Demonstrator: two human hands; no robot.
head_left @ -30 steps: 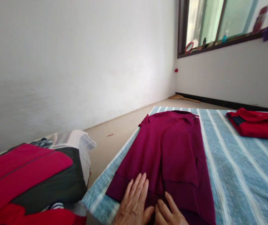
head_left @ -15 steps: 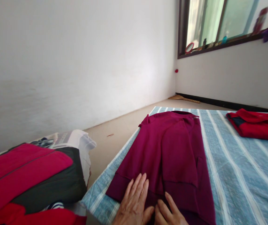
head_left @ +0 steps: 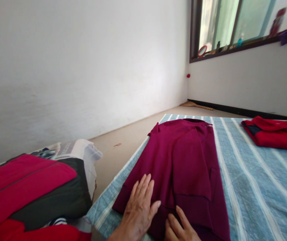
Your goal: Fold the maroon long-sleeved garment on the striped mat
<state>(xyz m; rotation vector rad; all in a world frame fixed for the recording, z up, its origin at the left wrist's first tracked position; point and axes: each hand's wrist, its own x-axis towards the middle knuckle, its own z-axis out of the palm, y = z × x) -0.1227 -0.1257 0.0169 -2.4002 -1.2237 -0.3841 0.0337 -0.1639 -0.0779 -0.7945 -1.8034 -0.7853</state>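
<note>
a white-walled room runs away ahead, with a window (head_left: 216, 28) high on the right wall and a beige floor (head_left: 130, 140) below. a broom (head_left: 196, 106) lies along the far foot of that wall. on the floor lies a blue-and-white striped mat (head_left: 249, 190), its long stripes running away from the person. a folded red garment (head_left: 274, 134) sits near the mat's right edge. off the mat's near left edge is a pile of red and dark green clothing (head_left: 30, 187), with a white plastic bag (head_left: 88, 155) tucked behind it.

the maroon sweatshirt (head_left: 181, 160) lies flat in the middle of the mat, nearer its left edge than the red garment. its long axis runs with the stripes, collar (head_left: 191, 121) at the far end and ribbed hem (head_left: 125, 197) at the near end. a long fold on its right half may be a sleeve laid over the body, though the cloth hides how it lies.

both hands rest at the near end, so the whole length of the sweatshirt stretches straight ahead of them. the left hand (head_left: 137, 211) lies palm down on the hem, fingers (head_left: 143, 187) extended and slightly spread, pinching nothing. the right hand (head_left: 178, 227), cut off by the bottom of the frame, rests just beside it, fingers (head_left: 182, 216) open and apart, with no fold of cloth visibly gripped.
</note>
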